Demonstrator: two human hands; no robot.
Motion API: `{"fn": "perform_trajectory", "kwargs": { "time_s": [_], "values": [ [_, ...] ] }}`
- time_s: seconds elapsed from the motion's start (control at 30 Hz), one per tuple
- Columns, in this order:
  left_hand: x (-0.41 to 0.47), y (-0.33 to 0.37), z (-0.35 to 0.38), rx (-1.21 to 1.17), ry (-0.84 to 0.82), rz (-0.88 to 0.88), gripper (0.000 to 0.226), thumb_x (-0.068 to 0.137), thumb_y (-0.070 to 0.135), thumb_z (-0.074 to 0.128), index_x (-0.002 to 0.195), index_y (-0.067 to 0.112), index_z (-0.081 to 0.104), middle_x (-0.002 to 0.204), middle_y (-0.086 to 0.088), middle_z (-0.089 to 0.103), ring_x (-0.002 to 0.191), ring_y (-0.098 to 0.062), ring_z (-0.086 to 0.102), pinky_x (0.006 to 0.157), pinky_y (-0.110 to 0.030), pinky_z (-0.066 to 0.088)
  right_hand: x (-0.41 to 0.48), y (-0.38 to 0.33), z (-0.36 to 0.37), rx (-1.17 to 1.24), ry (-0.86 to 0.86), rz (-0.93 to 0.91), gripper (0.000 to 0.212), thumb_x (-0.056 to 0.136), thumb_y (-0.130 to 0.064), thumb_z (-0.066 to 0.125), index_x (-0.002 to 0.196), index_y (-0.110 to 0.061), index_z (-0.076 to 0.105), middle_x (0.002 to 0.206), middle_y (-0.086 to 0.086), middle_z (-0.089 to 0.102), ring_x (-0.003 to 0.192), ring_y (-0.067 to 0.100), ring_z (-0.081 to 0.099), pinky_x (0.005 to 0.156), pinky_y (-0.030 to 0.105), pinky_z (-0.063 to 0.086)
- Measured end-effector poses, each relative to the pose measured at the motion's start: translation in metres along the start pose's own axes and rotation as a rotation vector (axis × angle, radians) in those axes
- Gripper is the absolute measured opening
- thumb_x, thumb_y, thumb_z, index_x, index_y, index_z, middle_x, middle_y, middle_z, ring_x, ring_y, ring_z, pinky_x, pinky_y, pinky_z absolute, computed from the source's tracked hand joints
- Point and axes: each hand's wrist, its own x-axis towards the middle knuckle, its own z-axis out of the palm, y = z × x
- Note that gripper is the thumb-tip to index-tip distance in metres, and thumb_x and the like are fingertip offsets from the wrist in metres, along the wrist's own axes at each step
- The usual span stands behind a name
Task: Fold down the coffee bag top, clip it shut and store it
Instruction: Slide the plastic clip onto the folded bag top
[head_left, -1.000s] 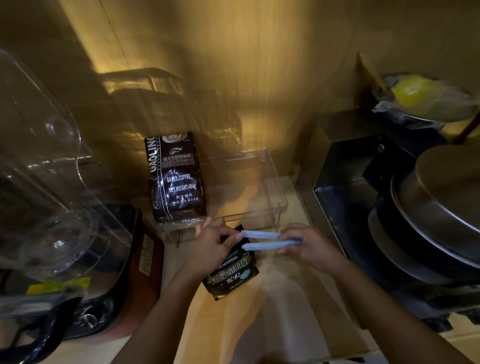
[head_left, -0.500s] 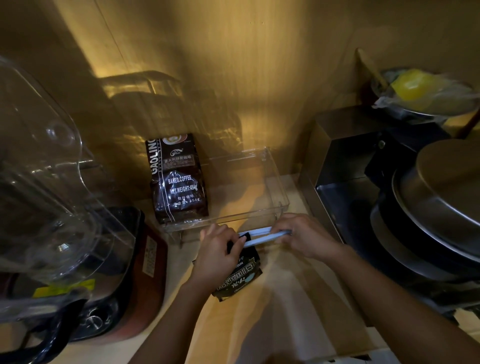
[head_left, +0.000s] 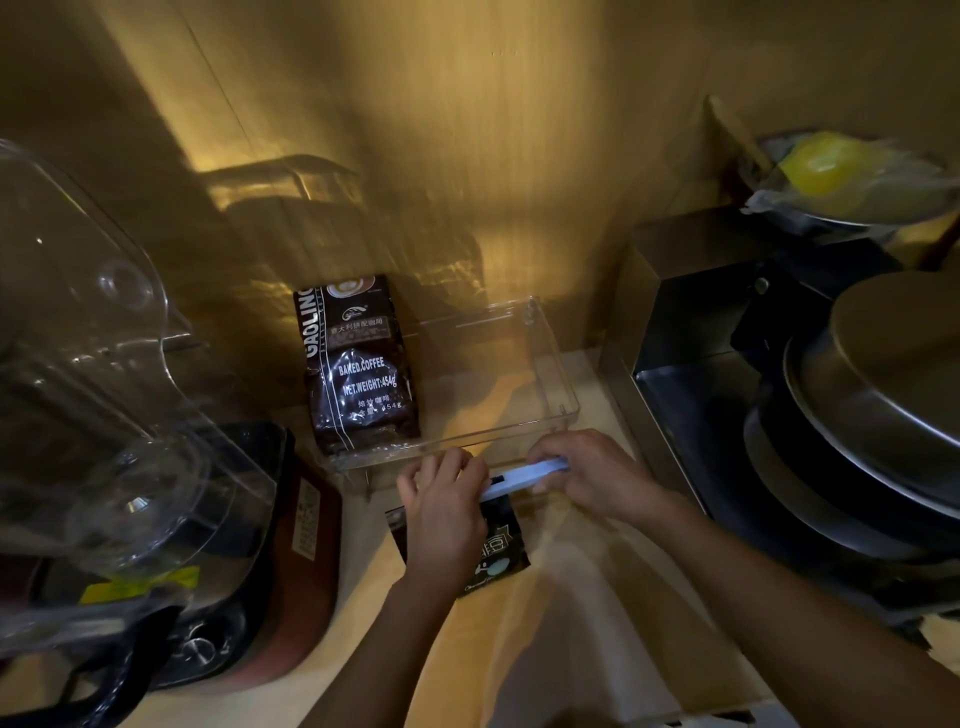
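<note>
small black printed coffee bag (head_left: 493, 551) lying on pale wooden surface (head_left: 545, 649) | left hand (head_left: 447, 514) fingers pressing bag top | right hand (head_left: 592, 478) pinching long white-blue plastic clip (head_left: 524, 475) | judging bag light, soft, crinkly; gripping stiff clip ends

One head cam, wide-angle, looks fwd & steeply down onto the counter (head_left: 597, 623) toward the back wall (head_left: 467, 130); close in, forearms enter from the bottom edge.

Pale blue clip (head_left: 524, 475), black coffee bag (head_left: 501, 556) with white lettering
</note>
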Motion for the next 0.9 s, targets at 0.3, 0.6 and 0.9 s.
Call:
{"fn": "perform_trajectory", "kwargs": {
  "time_s": [0.3, 0.6, 0.9],
  "values": [
    [-0.004, 0.012, 0.01, -0.158, 0.003, -0.223, 0.041, 0.083, 0.0, 0.044, 0.062, 0.033, 0.029, 0.057, 0.011, 0.038, 0.073, -0.013, 0.041, 0.071, -0.026, 0.012, 0.002, -0.02, 0.02, 0.053, -0.012, -0.017, 0.022, 0.075, -0.02, 0.067, 0.096, -0.021, 0.062, 0.09, -0.001, 0.063, 0.08, 0.011, 0.052, 0.065, 0.026, 0.038],
    [-0.005, 0.01, 0.009, -0.223, 0.058, -0.25, 0.03, 0.086, 0.002, 0.045, 0.07, 0.027, 0.039, 0.064, 0.009, 0.043, 0.069, -0.011, 0.039, 0.07, -0.026, 0.014, -0.002, 0.005, 0.008, 0.318, 0.003, 0.055, 0.012, 0.075, -0.014, 0.069, 0.086, -0.013, 0.065, 0.078, -0.009, 0.053, 0.074, 0.009, 0.051, 0.06, 0.007, 0.038],
    [-0.006, 0.017, 0.009, -0.228, 0.034, -0.239, 0.016, 0.084, 0.011, 0.037, 0.074, 0.018, 0.047, 0.074, -0.002, 0.062, 0.077, -0.018, 0.053, 0.092, -0.027, 0.014, -0.002, -0.015, 0.053, 0.375, 0.149, 0.03, 0.009, 0.075, -0.022, 0.067, 0.083, -0.021, 0.062, 0.088, -0.013, 0.051, 0.092, -0.006, 0.037, 0.089, 0.03, 0.023]
  ]
}}
